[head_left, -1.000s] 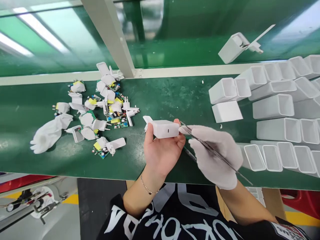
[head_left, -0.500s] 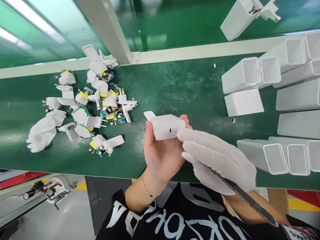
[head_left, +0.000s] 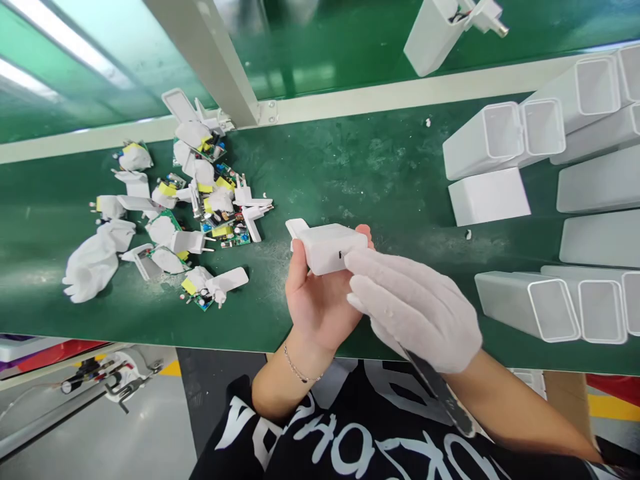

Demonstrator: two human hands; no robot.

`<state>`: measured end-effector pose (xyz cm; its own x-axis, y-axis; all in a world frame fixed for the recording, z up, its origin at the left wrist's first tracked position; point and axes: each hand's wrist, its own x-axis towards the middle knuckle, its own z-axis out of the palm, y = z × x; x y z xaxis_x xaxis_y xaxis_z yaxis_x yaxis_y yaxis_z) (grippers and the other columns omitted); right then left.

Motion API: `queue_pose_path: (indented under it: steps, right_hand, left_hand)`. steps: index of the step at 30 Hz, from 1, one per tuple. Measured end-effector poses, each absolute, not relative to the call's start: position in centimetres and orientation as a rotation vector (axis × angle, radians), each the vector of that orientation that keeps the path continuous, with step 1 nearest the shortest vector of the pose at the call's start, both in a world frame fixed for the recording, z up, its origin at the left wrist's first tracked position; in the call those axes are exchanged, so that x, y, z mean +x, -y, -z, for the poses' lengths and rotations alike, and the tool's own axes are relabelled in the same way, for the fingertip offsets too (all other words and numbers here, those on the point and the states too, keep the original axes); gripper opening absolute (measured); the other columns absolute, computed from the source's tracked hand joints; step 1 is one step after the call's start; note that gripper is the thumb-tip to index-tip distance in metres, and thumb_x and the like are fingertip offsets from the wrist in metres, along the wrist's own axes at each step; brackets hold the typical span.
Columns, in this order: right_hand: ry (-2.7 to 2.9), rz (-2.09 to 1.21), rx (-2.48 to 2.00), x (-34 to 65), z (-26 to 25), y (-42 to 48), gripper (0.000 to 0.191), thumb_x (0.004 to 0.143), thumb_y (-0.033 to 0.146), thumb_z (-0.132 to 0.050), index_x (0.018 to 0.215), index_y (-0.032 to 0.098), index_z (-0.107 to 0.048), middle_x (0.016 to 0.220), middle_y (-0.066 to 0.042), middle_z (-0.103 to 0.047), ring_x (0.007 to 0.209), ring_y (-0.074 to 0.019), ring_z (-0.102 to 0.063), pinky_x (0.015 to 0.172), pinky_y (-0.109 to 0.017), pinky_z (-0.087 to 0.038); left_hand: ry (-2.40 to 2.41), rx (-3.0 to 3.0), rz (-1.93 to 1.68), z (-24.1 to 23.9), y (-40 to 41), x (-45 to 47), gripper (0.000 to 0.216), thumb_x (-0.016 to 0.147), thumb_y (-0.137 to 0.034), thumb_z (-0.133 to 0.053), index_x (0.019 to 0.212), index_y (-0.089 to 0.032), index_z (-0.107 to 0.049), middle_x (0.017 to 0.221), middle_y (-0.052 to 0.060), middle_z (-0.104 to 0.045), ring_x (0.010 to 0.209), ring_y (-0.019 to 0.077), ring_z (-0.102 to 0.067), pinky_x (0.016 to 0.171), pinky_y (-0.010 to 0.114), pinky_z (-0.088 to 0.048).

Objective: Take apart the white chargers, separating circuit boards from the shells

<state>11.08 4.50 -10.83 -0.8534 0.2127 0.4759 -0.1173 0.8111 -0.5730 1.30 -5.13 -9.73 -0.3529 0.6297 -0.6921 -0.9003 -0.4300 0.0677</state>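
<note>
My bare left hand [head_left: 320, 310] holds a white power adapter housing [head_left: 333, 248] between thumb and fingers, above the bench. A small dark slot is in the face of the housing towards me, and a white flap-like piece [head_left: 299, 229] sticks out at its far left. My right hand [head_left: 425, 310], in a white glove, is closed around a slim dark metal tool [head_left: 440, 393]. The tool's handle end points down towards my body. My right fingertips are right beside the slot, touching or nearly touching the housing; they hide the tool's tip.
Left on the green bench [head_left: 320, 160] lie circuit boards with white plug parts [head_left: 220, 207] and a crumpled white glove [head_left: 95, 263]. Open white housings [head_left: 530, 303] stand and lie at the right. Another housing with a plug [head_left: 435, 37] sits beyond the rail.
My right hand has shifted left and slightly up, closer to the slot, and the tool's handle has swung left and steeper. The adapter housing has moved slightly up and left in view.
</note>
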Motion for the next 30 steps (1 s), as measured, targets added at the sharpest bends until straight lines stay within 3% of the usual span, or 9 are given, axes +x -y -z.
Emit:
queue_pose_path:
  steps: [3, 6, 12, 17, 21, 26, 30]
  right_hand:
    - [2.389, -0.475, 0.163, 10.1, 10.8, -4.3, 0.017, 0.096, 0.008, -0.052, 0.104, 0.018, -0.064, 0.106, -0.013, -0.079, 0.1, -0.0221, -0.076, 0.082, -0.035, -0.067]
    - [2.322, -0.341, 0.124, 9.4, 11.2, -4.0, 0.017, 0.094, 0.005, -0.05, 0.097, 0.017, -0.062, 0.096, -0.013, -0.08, 0.091, -0.0214, -0.076, 0.074, -0.032, -0.065]
    - [2.279, -0.402, 0.118, 9.7, 12.2, -3.9, 0.016, 0.094, 0.011, -0.053, 0.099, 0.022, -0.064, 0.107, -0.009, -0.079, 0.1, -0.0209, -0.074, 0.076, -0.034, -0.064]
    - [2.31, -0.462, 0.115, 10.1, 12.2, -4.5, 0.018, 0.093, 0.016, -0.059, 0.103, 0.029, -0.064, 0.113, -0.003, -0.078, 0.107, -0.0205, -0.074, 0.087, -0.038, -0.065]
    - [2.325, -0.49, 0.069, 9.9, 12.4, -4.5, 0.016, 0.096, 0.021, -0.058, 0.108, 0.029, -0.064, 0.109, -0.003, -0.079, 0.102, -0.0218, -0.076, 0.086, -0.041, -0.066]
    - [2.344, -0.717, -0.011, 9.6, 12.8, -4.4, 0.01, 0.098, 0.026, -0.06, 0.103, 0.031, -0.066, 0.109, -0.002, -0.079, 0.095, -0.0182, -0.076, 0.076, -0.033, -0.066]
    - [2.389, -0.78, 0.011, 9.4, 12.7, -5.2, 0.008, 0.098, 0.033, -0.06, 0.099, 0.031, -0.068, 0.105, -0.002, -0.079, 0.097, -0.0198, -0.076, 0.081, -0.035, -0.066]
  left_hand:
    - [-0.52, -0.745, -1.934, 9.8, 5.0, 1.4, 0.054, 0.101, -0.064, -0.041, 0.103, -0.016, -0.065, 0.103, 0.01, -0.069, 0.08, 0.0147, -0.068, 0.075, 0.026, -0.059]
    - [-0.456, -0.825, -1.909, 9.6, 4.7, 1.4, 0.055, 0.103, -0.063, -0.037, 0.11, -0.016, -0.064, 0.093, 0.007, -0.069, 0.079, 0.013, -0.069, 0.074, 0.022, -0.059]
    - [-0.471, -0.904, -1.842, 8.7, 4.6, 1.7, 0.066, 0.102, -0.069, -0.032, 0.11, -0.014, -0.067, 0.1, 0.011, -0.07, 0.095, 0.013, -0.072, 0.079, 0.016, -0.058]
    - [-0.596, -0.812, -1.82, 8.7, 4.9, 2.1, 0.064, 0.099, -0.069, -0.041, 0.115, -0.015, -0.07, 0.116, 0.013, -0.069, 0.115, 0.0189, -0.068, 0.094, 0.023, -0.056]
    - [-0.577, -0.819, -1.822, 9.2, 5.0, 2.3, 0.062, 0.097, -0.069, -0.046, 0.111, -0.014, -0.073, 0.117, 0.013, -0.07, 0.115, 0.0195, -0.068, 0.092, 0.023, -0.057]
    - [-0.628, -0.827, -1.873, 9.4, 4.9, 2.4, 0.058, 0.099, -0.062, -0.045, 0.108, -0.014, -0.075, 0.12, 0.012, -0.072, 0.115, 0.0184, -0.068, 0.094, 0.021, -0.057]
    - [-0.658, -0.82, -1.867, 9.5, 5.1, 2.5, 0.054, 0.096, -0.063, -0.051, 0.109, -0.016, -0.076, 0.118, 0.012, -0.073, 0.115, 0.0189, -0.067, 0.094, 0.022, -0.056]
